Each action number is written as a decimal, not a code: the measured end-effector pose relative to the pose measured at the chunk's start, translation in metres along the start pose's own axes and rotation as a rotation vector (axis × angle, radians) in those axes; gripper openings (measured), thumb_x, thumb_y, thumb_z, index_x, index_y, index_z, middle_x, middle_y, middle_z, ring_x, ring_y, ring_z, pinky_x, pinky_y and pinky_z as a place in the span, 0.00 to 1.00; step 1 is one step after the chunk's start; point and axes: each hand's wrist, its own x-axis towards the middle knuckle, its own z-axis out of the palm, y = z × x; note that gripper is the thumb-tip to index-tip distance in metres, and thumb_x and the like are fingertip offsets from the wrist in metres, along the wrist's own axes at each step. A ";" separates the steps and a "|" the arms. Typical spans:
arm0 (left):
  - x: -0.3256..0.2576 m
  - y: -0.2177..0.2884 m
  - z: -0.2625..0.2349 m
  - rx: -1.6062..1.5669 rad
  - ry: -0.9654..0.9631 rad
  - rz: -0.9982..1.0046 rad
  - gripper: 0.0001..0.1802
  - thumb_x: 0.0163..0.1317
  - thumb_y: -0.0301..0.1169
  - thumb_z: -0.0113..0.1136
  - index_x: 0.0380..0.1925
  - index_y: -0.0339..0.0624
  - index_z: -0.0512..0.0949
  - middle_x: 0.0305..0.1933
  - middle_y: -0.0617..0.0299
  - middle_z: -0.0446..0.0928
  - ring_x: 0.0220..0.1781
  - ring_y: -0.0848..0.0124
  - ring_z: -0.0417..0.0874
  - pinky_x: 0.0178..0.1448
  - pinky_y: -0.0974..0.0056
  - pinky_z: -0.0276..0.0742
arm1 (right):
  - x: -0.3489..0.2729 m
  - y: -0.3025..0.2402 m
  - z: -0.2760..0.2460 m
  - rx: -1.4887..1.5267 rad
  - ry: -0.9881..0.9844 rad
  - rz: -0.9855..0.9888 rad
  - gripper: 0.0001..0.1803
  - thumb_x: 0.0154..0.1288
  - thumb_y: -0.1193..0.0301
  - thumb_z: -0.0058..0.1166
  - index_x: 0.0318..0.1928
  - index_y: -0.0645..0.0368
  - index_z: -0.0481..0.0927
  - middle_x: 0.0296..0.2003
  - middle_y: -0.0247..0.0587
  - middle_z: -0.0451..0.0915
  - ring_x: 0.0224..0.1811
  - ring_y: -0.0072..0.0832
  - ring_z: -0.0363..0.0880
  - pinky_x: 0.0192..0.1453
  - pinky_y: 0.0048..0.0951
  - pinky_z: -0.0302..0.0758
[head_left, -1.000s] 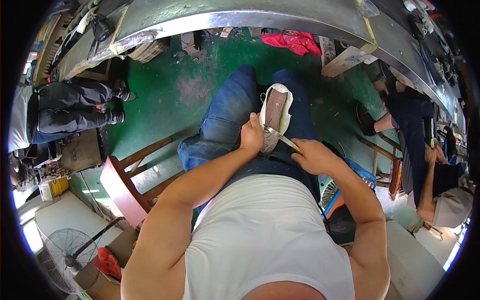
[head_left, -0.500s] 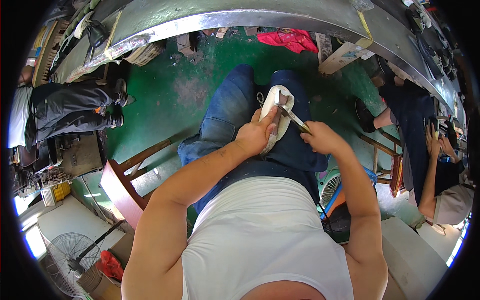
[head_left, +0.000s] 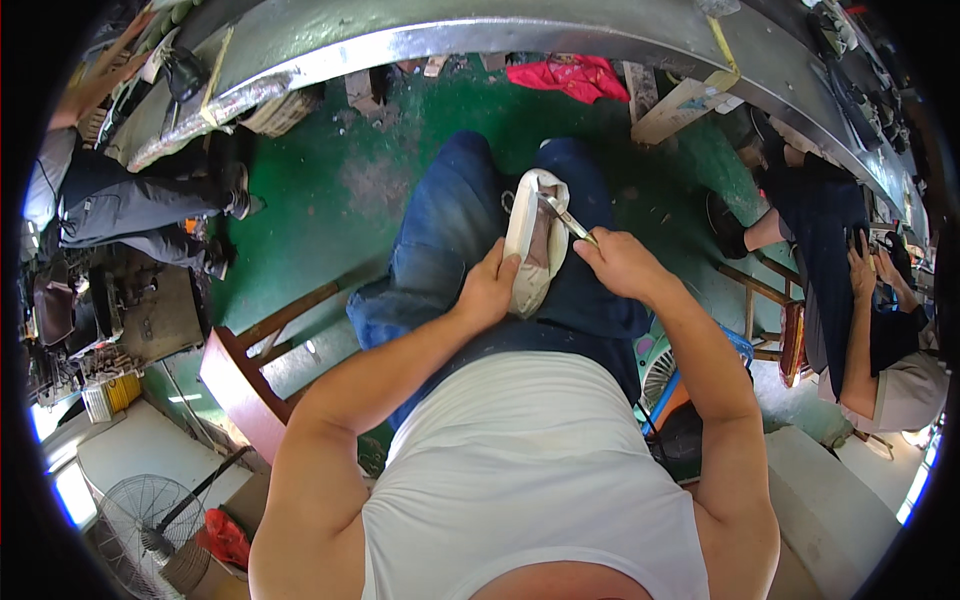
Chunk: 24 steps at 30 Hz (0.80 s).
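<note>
A pale cream shoe upper (head_left: 530, 288) lies sole side up across my thighs, its edge folded in around a brownish-grey bottom. My left hand (head_left: 489, 288) grips its left side near the lower end, thumb on top and fingers partly hidden beneath. In my right hand (head_left: 614, 262) is a pair of metal pincers (head_left: 569, 217), fingers wrapped round the handles. The pincers' head touches the inner right edge of the upper near its far end; whether the jaws hold the material cannot be made out. Blue jeans (head_left: 430, 225) cover my legs under the shoe.
A metal-edged workbench (head_left: 400, 42) curves across the far side. On the green floor lies a red cloth (head_left: 575, 78). A wooden stool (head_left: 245, 385) stands left, a small green fan (head_left: 660, 375) right, a large fan (head_left: 145, 530) lower left. One person works at each side.
My left hand has slid back toward me along the shoe's left side, off the bottom. The pincers moved slightly up and left. The person at left has raised an arm toward the bench.
</note>
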 end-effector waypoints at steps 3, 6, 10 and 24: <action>0.002 0.009 -0.006 -0.055 -0.070 0.003 0.35 0.74 0.43 0.48 0.71 0.27 0.59 0.65 0.33 0.71 0.68 0.47 0.73 0.71 0.58 0.66 | -0.020 -0.019 -0.009 0.371 -0.052 0.020 0.24 0.77 0.55 0.42 0.41 0.68 0.76 0.37 0.62 0.82 0.41 0.58 0.80 0.49 0.51 0.75; 0.006 0.010 -0.006 -0.097 -0.170 0.003 0.35 0.73 0.40 0.51 0.72 0.28 0.57 0.66 0.34 0.70 0.69 0.48 0.73 0.71 0.59 0.66 | -0.030 -0.012 0.025 0.250 -0.026 -0.038 0.23 0.78 0.56 0.42 0.42 0.68 0.76 0.39 0.62 0.81 0.43 0.58 0.80 0.49 0.51 0.75; 0.003 0.011 -0.012 -0.123 -0.213 0.020 0.39 0.68 0.34 0.59 0.74 0.32 0.54 0.68 0.36 0.69 0.70 0.51 0.72 0.72 0.61 0.65 | -0.032 -0.025 0.012 0.103 -0.038 -0.072 0.22 0.77 0.56 0.42 0.41 0.66 0.76 0.39 0.62 0.81 0.44 0.58 0.80 0.49 0.51 0.75; -0.008 0.077 -0.046 0.323 -0.080 0.111 0.47 0.54 0.30 0.66 0.72 0.39 0.54 0.53 0.31 0.78 0.54 0.36 0.80 0.63 0.48 0.75 | -0.071 0.023 0.048 0.602 0.129 0.048 0.19 0.77 0.59 0.44 0.47 0.64 0.77 0.32 0.46 0.82 0.35 0.36 0.82 0.43 0.34 0.77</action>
